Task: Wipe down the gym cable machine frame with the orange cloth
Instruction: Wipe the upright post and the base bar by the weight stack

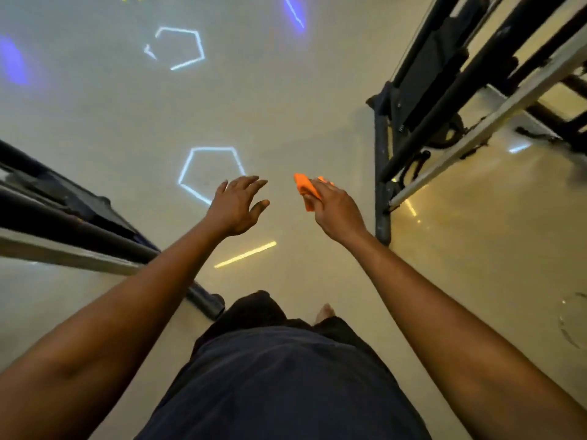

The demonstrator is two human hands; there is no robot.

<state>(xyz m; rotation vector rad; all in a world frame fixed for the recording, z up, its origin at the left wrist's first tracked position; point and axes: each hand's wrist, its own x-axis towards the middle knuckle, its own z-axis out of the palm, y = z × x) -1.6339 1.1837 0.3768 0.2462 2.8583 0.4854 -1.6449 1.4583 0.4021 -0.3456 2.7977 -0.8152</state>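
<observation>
Nearest the camera is the person's dark-clothed torso [286,385], with one bare foot [324,312] on the glossy floor [317,115] below. Both bare arms stretch forward over open floor.

The right hand [336,206] holds the cloth [306,190], bunched small, its orange folds sticking out past the fingers. The left hand [236,204] holds nothing, its fingers spread and loosely bent.

Neither hand touches metal. The right frame [382,173], a dark upright post with pale and dark bars running off behind it, stands near the right hand but apart from it. The left frame [63,217], dark tubes over a pale rail, lies well apart from the left hand.

Beyond the hands the floor mirrors pentagon-shaped lights [211,173] and blue glows.

Judging from this, no wiping stroke is under way: the cloth is in hand and ready, carried between the two frames. The pictures give no sign of which bars are clean, so the amount left cannot be told; the right post looks the likeliest next surface.
</observation>
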